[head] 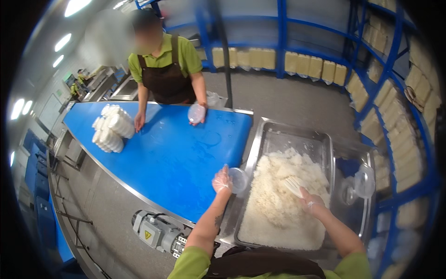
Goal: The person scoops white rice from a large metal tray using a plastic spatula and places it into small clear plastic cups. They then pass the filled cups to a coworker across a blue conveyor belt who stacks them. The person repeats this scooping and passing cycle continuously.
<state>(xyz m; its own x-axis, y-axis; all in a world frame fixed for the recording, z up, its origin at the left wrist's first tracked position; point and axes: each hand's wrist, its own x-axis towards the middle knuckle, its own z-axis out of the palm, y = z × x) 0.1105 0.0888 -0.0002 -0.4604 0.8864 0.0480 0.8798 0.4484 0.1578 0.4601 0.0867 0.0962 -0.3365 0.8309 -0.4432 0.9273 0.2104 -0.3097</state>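
Note:
My left hand [222, 179], in a clear glove, holds a round clear plastic container [239, 180] by its side. The container is at the near corner of the blue conveyor belt [167, 167], beside the steel tray's edge. In my right hand [312, 202], also gloved, is a white slotted rice paddle [293, 186], its head touching the heap of cooked white rice [278, 212]. The rice fills much of a deep steel tray [282, 132], highest near the paddle, with bare metal showing at the far end.
Across the belt a co-worker [167, 69] holds a clear round lid or container [197, 113]. Bundled white containers [112, 129] stand on the belt. A clear round container [364, 181] sits right of the tray. A motor [156, 232] juts out below the belt. Blue racks [281, 38] carry packages.

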